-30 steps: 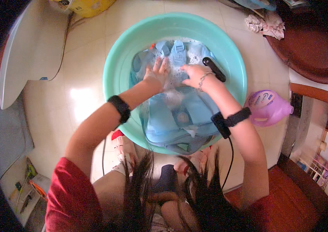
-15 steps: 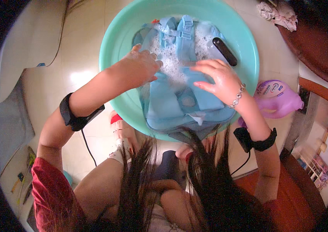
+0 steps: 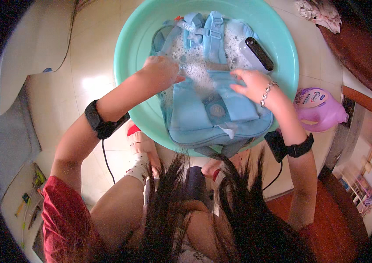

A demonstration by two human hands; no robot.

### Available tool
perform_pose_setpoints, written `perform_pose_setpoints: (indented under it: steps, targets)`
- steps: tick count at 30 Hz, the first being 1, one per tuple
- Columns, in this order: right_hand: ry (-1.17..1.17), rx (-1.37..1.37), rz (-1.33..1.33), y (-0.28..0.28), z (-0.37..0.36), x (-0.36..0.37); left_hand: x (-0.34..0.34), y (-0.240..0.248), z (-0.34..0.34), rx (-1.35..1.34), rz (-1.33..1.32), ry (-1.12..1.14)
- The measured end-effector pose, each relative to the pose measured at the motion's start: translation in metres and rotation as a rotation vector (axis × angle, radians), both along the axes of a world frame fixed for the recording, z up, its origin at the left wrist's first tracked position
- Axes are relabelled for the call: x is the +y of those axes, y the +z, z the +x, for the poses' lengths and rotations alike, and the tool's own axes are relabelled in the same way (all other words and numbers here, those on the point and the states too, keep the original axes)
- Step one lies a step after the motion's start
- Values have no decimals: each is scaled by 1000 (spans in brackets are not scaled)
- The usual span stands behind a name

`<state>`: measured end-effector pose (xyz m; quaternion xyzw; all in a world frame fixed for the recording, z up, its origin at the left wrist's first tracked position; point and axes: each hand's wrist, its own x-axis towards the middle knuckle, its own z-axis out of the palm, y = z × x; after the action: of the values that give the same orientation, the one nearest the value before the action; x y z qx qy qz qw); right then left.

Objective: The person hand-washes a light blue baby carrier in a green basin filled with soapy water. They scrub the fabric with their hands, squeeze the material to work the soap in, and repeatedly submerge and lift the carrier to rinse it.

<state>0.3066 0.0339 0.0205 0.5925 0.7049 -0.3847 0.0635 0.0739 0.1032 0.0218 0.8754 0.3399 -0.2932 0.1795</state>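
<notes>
A light blue backpack (image 3: 186,107) lies soaked in a mint-green plastic basin (image 3: 126,65), its straps and buckles toward the far side. White suds (image 3: 192,65) cover its middle. My left hand (image 3: 162,72) is over the backpack's left side, foam on it; its fingers are blurred and partly hidden. My right hand (image 3: 253,85) is over the right shoulder strap, thumb and fingers apart and slightly bent, nothing seen between them. A greyish strip (image 3: 217,67) lies just left of its fingertips. A brush-like object with a black top and pale body (image 3: 259,53) rests at the right inside the basin.
A purple detergent jug (image 3: 321,111) lies on the tiled floor right of the basin. Crumpled pale cloth (image 3: 319,15) is at the far right, by dark red furniture (image 3: 356,52). Black bands with cables wrap both forearms. My feet are near the basin's front rim.
My right hand's fingers have drawn in from a wider spread. My left hand has shifted slightly, its fingers more tucked. The whole view has shifted a little.
</notes>
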Motion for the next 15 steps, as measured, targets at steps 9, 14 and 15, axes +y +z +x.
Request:
perform_pose_setpoints:
  steps: [9,14,15]
  targets:
    - [17,91,-199,-25,0,4,-4,1,16,52,-151,-6]
    - [-394,624,-473,-6,8,-1,-6,8,20,-252,210,-172]
    - [-442,735,-407,2,12,-8,-6,12,26,-285,278,-254]
